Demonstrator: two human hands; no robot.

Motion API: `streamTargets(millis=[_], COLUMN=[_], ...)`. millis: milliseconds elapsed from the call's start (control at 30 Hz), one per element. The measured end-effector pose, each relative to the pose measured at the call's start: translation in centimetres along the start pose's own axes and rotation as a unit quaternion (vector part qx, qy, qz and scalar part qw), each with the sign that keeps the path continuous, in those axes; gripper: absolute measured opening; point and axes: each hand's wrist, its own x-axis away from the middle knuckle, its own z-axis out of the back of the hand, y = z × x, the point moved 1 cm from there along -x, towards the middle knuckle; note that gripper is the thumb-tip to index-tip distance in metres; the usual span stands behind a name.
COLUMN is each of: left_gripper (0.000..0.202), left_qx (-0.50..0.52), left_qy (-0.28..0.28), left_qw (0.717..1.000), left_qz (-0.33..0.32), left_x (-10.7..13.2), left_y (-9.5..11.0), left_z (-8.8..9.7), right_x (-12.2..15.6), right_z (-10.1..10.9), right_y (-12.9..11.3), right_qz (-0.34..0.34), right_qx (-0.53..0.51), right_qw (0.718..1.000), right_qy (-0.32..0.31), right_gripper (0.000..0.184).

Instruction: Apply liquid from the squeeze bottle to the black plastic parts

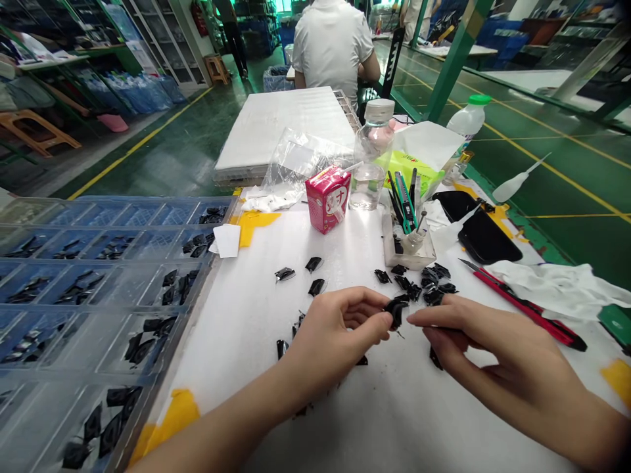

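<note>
My left hand (340,328) pinches a small black plastic part (396,311) between thumb and fingers, just above the white table (394,407). My right hand (493,355) comes in from the right, fingers closed on a thin dark tool whose tip meets the part. Several more black parts (428,286) lie in a loose heap just beyond the hands. A few single parts (315,286) lie further left.
A clear compartment tray (98,295) with black parts fills the left. Behind stand a pink carton (328,197), a clear jar (372,157), a holder of tools (407,230), a black tray (480,230) and a red-handled knife (527,309). A person in a white shirt (332,43) sits ahead.
</note>
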Motion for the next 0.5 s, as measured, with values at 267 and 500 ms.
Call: streamTargets(millis=[267,500], left_gripper=[0.007,0.007], left_qx=[0.036,0.042], left_qy=[0.018,0.027], left_qw=[0.999,0.998], left_qz=[0.011,0.023], left_x=[-0.4,-0.4], left_y=[0.0,0.0], left_z=[0.5,0.6], right_x=[1.9,2.2], right_z=[-0.8,-1.3], right_y=[0.6,0.7], right_qz=[-0.076,-0.107], right_qx=[0.005,-0.010], right_qw=[0.914,0.883], right_qy=[-0.397,-0.457], right_gripper=[0.018,0.016])
